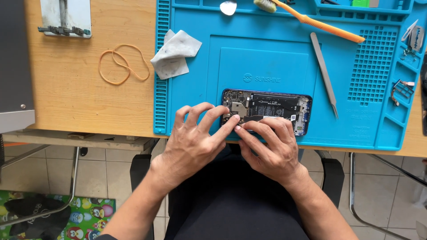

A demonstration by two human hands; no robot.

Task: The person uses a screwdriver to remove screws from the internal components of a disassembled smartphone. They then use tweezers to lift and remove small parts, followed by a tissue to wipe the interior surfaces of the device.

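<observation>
both hands, left hand (191, 142) spread and right hand (271, 149) with fingers extended, press fingertips onto an opened phone (267, 111) exposing circuitry. it lies on a ridged blue silicone mat (275, 58) beside slim steel tweezers (324, 73).

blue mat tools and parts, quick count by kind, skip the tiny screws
opened phone: 1
tweezers: 1
orange-handled brush: 1
grey cloth: 1
pick: 1
total: 5

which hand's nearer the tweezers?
Right. The right hand rests on the opened phone, just below-left of the tweezers. The left hand sits at the phone's left end, farther off.
</observation>
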